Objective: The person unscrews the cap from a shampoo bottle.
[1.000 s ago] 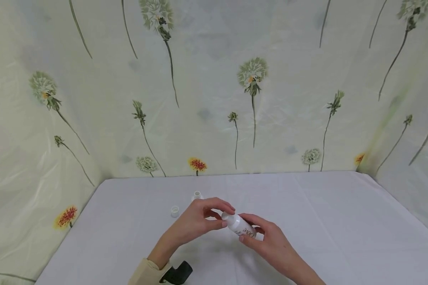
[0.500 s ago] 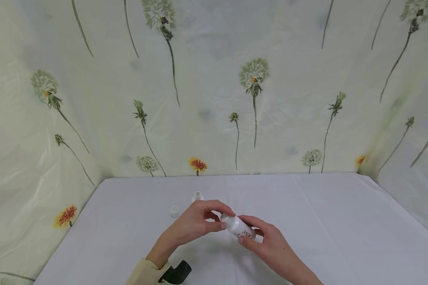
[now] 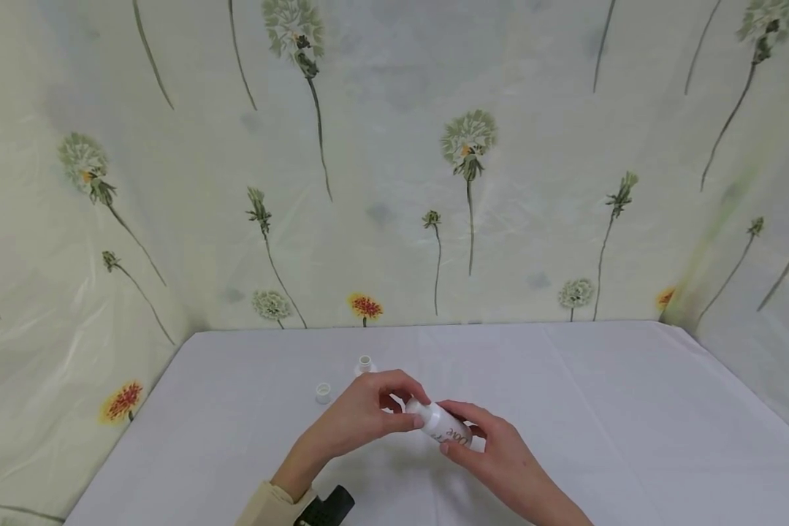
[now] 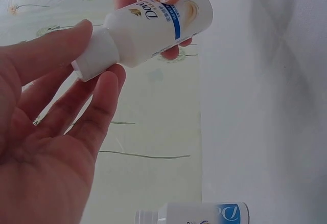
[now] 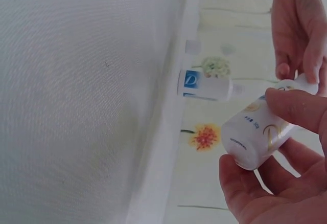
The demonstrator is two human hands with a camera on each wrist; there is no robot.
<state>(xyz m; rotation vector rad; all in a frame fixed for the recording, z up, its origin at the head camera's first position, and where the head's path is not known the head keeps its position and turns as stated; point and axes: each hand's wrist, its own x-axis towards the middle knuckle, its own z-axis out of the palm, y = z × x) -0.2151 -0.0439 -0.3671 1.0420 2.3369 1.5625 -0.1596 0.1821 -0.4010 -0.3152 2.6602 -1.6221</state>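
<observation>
A small white Dove bottle [image 3: 448, 429] is tilted between both hands above the table, its capped end toward the left. My right hand [image 3: 500, 449] grips the bottle's body, thumb on one side and fingers on the other. My left hand [image 3: 358, 410] pinches the white cap [image 4: 99, 55] at the bottle's top between thumb and fingertips. Behind the left hand stands a second white bottle [image 3: 365, 363] with a bare open neck; a blue label shows on it in the right wrist view. To its left a loose white cap [image 3: 323, 393] lies on the table.
A white cloth [image 3: 598, 424] covers the table. Flower-printed sheeting [image 3: 381, 161] rises behind it and along both sides. A black strap mount [image 3: 329, 508] sits on the left wrist, by a cream sleeve [image 3: 269, 505].
The left fingers have shifted slightly on the cap, and the bottle's top end has dipped a little. The right hand keeps its grip; the standing bottle and loose cap stay put.
</observation>
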